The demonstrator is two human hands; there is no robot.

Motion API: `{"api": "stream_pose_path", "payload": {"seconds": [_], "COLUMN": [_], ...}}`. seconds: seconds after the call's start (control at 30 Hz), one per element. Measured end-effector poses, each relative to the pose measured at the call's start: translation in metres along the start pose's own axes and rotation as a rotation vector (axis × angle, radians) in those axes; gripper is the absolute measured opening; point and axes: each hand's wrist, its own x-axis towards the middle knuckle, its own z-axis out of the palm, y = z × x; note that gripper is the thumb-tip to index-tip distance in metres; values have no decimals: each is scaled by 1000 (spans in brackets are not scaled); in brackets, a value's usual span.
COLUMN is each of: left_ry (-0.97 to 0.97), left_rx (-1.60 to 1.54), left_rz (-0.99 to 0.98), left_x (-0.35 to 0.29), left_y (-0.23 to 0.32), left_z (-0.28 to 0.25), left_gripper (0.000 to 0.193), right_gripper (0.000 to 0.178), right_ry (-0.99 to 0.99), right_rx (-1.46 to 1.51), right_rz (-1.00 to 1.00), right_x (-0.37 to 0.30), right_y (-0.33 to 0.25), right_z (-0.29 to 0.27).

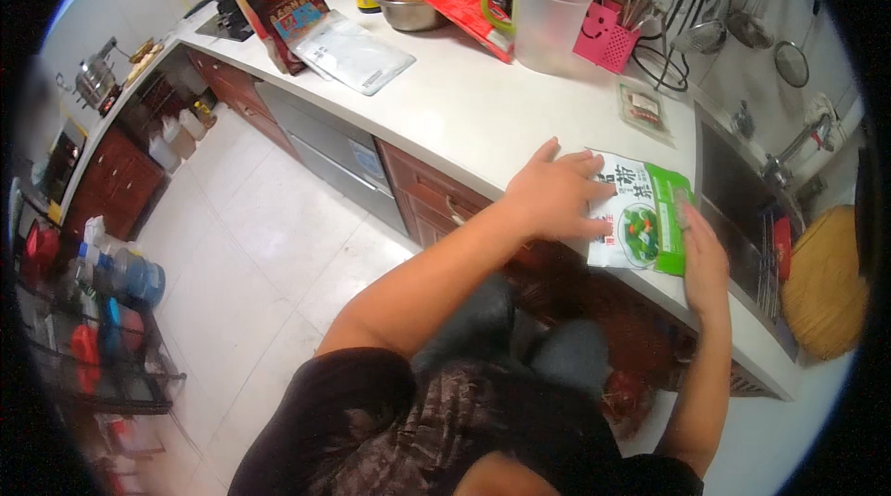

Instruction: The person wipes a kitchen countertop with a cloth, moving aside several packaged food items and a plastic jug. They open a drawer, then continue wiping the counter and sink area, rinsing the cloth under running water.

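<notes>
A white and green food packet (639, 229) with a picture of a bowl of greens lies at the counter's front edge, beside the sink. My left hand (555, 192) rests at its left side, fingers spread and the fingertips over the packet. Along the green right edge lies my right hand (705, 255), its fingers stretched out and pressed lightly against the packet. Neither hand is closed around it. Behind the packet, a small clear pack (643, 108) with something reddish-brown inside lies flat on the white countertop (473, 115).
Farther back stand a clear measuring jug (549, 27), a pink holder (605, 38), a red packet (471, 17) and a steel bowl (411, 6). A dark standing pouch (281, 9) and a silvery pouch (355, 52) are leftward. To the right is the sink (733, 204) with a faucet (796, 151).
</notes>
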Motion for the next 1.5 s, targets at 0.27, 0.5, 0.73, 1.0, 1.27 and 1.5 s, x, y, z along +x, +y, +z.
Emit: {"api": "stream_pose_path", "payload": {"seconds": [0.27,0.5,0.73,1.0,1.27,1.5], "left_ry": [-46,43,25,2,3,41], "left_rx": [-32,32,46,-11,23,8], "left_rz": [27,-33,-53,-55,-40,6], "left_x": [10,-14,-10,-11,-12,-9], "left_y": [10,-11,0,1,-5,-5], "left_z": [4,-18,-13,-20,-16,-14], "left_gripper": [64,59,57,57,57,56], "right_gripper": [33,35,33,30,34,33], "right_ry": [241,0,119,-161,35,-140], "right_rx": [-63,23,219,-343,-14,-423], "right_rz": [60,-88,154,120,-135,238], "right_x": [36,82,43,10,65,76], "right_y": [77,48,22,20,29,78], "right_z": [-37,38,-24,-29,22,0]}}
